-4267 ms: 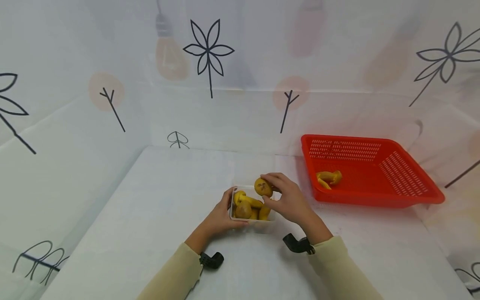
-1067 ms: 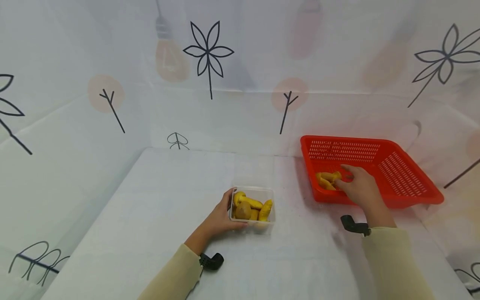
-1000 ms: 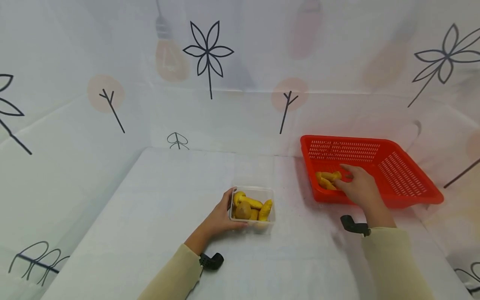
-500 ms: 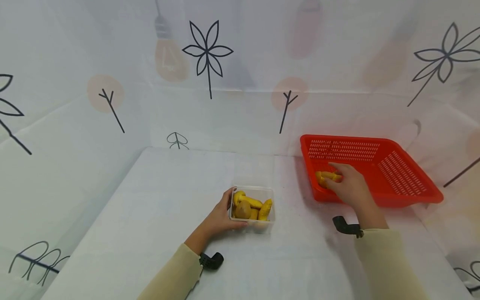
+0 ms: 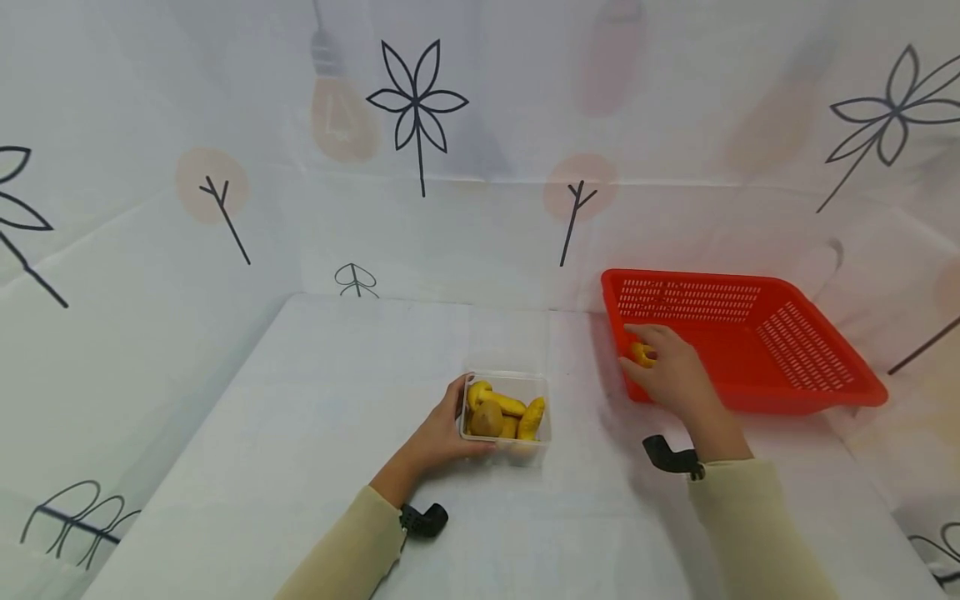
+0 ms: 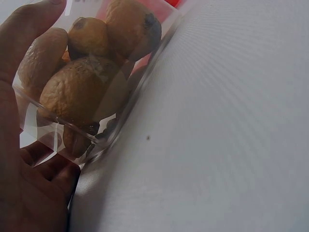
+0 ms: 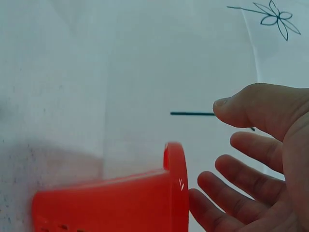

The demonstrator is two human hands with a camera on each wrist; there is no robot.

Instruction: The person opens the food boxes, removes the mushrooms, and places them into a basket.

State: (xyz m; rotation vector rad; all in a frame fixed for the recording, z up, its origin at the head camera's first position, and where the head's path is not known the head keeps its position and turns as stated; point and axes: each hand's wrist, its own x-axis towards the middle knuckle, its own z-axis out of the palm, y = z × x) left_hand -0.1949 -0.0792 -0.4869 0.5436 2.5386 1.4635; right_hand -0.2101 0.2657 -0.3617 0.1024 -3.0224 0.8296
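Note:
In the head view my left hand (image 5: 435, 439) grips a clear plastic box (image 5: 528, 385) from its left side, thumb along the near side. Several yellow mushroom-shaped pieces (image 5: 504, 405) and a browner round one (image 5: 487, 419) lie inside. Close up in the left wrist view, wrinkled brownish pieces (image 6: 77, 89) press against the clear wall. My right hand (image 5: 678, 379) reaches over the left end of a red basket (image 5: 765, 402), by a yellow piece (image 5: 642, 355) partly hidden behind the fingers. The right wrist view shows spread fingers (image 7: 246, 176) beside the basket's red rim (image 7: 181, 188), nothing between thumb and fingers.
White sheeting with line-drawn flowers (image 5: 416, 102) hangs behind and at both sides. The white tabletop (image 5: 337, 400) spreads out around the box. The basket stands at the back right, its slotted walls rising above the table.
My right hand has let go of the round yellow piece it held over the box and moved right to the basket. Lately it has shifted left there, over the yellow pieces. My left hand stays put.

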